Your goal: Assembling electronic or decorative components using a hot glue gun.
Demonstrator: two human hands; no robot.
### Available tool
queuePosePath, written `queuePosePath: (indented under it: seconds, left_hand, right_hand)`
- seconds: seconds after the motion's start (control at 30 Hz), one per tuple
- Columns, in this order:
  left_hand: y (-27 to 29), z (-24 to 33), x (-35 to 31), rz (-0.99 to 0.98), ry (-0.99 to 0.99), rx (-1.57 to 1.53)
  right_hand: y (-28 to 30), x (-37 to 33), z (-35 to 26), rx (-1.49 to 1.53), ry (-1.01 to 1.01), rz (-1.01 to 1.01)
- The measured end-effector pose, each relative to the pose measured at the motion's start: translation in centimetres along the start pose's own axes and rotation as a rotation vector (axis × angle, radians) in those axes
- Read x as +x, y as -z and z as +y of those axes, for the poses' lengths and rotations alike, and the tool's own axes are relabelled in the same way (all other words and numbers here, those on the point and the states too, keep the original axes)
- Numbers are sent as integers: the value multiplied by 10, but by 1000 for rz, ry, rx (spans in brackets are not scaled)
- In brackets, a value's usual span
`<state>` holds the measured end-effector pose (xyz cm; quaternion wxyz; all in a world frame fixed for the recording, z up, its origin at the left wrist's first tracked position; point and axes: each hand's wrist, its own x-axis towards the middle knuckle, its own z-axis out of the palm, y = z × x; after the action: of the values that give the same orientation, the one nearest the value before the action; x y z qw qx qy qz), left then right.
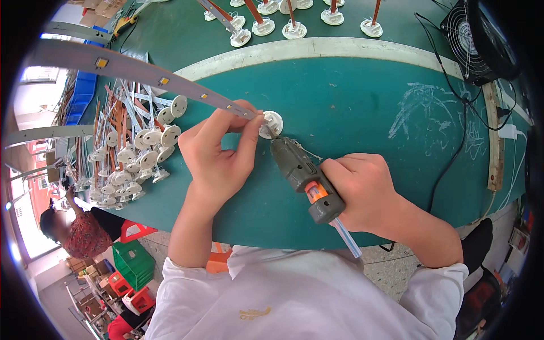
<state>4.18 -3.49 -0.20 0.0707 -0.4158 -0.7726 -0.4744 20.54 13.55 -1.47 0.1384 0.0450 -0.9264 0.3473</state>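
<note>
My left hand [224, 144] pinches the end of a long white LED strip [187, 90], which runs up and away to the left. That end meets a round white plastic base [273, 121] lying on the green table. My right hand [360, 190] is closed round the handle of a dark grey glue gun [303, 173]. The gun's nozzle points at the base, right beside my left fingertips. A clear glue stick [345, 238] sticks out of the gun's rear. Whether the strip touches the base is partly hidden by my fingers.
A heap of strips with round white bases [133, 161] lies at the left. Several more bases with upright strips [294, 29] stand beyond a white rail [317, 48]. A black fan [473, 42] and its cables are at the far right. Another person [85, 232] is at lower left.
</note>
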Motion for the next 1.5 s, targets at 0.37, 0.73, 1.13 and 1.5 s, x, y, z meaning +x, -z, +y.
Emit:
queuePosePath:
  seconds: [0.37,0.73,1.13,1.5]
  left_hand:
    - [0,1,0,-1,-13,14]
    - [-1,-2,-1,1,-4,13]
    - [0,-2,-1,-2,7,3]
    - [0,-2,-1,-13,18,-4]
  right_hand:
    - [12,-1,-4,36,43,16]
    - [5,4,-2,-5,-1,14]
    - [-3,5,-8,-73,6,9]
    - [-1,3,-7,-61,-2,37]
